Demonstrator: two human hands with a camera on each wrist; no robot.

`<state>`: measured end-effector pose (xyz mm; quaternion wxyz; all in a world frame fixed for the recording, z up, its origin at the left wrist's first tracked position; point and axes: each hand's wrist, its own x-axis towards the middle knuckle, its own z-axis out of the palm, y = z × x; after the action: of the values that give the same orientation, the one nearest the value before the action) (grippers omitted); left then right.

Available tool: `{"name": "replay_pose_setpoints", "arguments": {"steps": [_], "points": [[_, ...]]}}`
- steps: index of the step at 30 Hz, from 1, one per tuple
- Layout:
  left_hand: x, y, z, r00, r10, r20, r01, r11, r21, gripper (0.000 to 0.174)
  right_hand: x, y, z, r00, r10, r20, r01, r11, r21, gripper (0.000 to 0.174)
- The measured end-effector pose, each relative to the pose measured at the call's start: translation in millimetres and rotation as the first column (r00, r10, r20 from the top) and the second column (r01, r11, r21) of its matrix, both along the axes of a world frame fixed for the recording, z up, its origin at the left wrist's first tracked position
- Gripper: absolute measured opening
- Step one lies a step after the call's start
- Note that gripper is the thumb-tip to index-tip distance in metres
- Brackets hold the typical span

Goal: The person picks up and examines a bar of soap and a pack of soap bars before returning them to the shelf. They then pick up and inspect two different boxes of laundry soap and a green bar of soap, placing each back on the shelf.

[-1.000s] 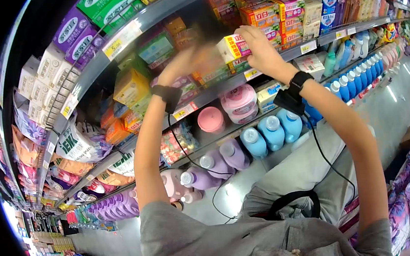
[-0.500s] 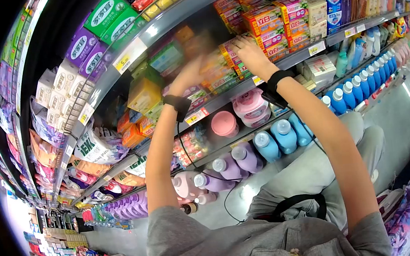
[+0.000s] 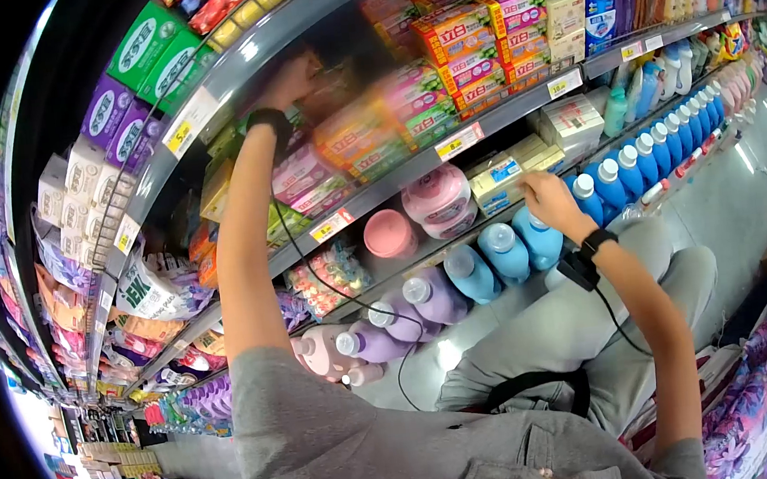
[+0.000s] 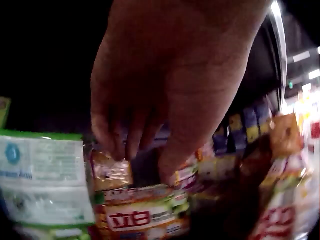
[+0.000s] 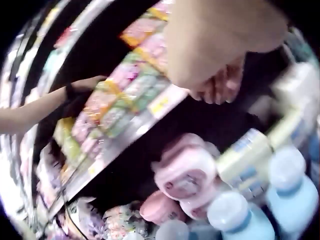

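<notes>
In the head view my left hand (image 3: 290, 80) reaches deep into the shadowed upper shelf, behind the front row of soap packs (image 3: 356, 141). The left wrist view shows its fingers pointing down, thumb apart from them, just above an orange-red soap pack (image 4: 145, 220) and beside a clear-wrapped pack (image 4: 111, 172). My right hand (image 3: 556, 206) hangs below that shelf, fingers loosely curled with nothing in them. It is in front of a pale yellow carton (image 3: 496, 182) and above the light-blue bottles (image 3: 501, 248). Stacked orange and pink soap boxes (image 3: 458, 34) stand further right.
A price-tagged shelf edge (image 3: 404, 168) runs between the two levels. On the lower level are a pink tub (image 3: 389, 233), a larger pink container (image 3: 440, 199) and purple bottles (image 3: 432, 295). Thin black cables (image 3: 311, 256) trail from both wrist cameras.
My right hand held a yellow-and-pink soap box, then rested on the packs at the shelf front; now it is lower, off them. The left hand has moved up and further back.
</notes>
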<state>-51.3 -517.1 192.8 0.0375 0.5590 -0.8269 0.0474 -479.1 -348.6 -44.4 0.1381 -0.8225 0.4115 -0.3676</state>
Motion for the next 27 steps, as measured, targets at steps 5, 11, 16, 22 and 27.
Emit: {"name": "replay_pose_setpoints", "arguments": {"steps": [5,11,16,22,27], "points": [[54.8,-99.6,-80.0,0.940,0.227,0.256,-0.126,0.925,-0.358,0.056,-40.0,4.9,-29.7,0.953,-0.080,0.293,-0.024,0.942,0.336,0.018],[-43.9,-11.2,-33.8,0.896,0.201,0.396,-0.178,0.980,-0.093,0.048,-56.5,17.3,-37.0,0.982,-0.118,0.146,0.065,0.943,0.327,0.014],[-42.2,-2.4,-20.0,0.993,0.010,0.120,-0.022,0.995,0.099,0.044,-54.6,23.2,-41.0,0.996,-0.048,0.081,0.018,0.943,0.333,0.015],[-17.2,5.0,-9.9,0.999,-0.010,0.048,0.000,0.979,0.205,0.056,-53.7,20.8,-53.1,0.999,-0.003,0.033,-0.010,0.926,0.378,0.017],[-11.3,6.7,-29.8,0.997,-0.011,-0.082,0.040,0.936,0.350,0.041,-50.6,19.1,-57.3,0.998,0.036,-0.049,-0.015,0.925,0.379,0.017]]}}
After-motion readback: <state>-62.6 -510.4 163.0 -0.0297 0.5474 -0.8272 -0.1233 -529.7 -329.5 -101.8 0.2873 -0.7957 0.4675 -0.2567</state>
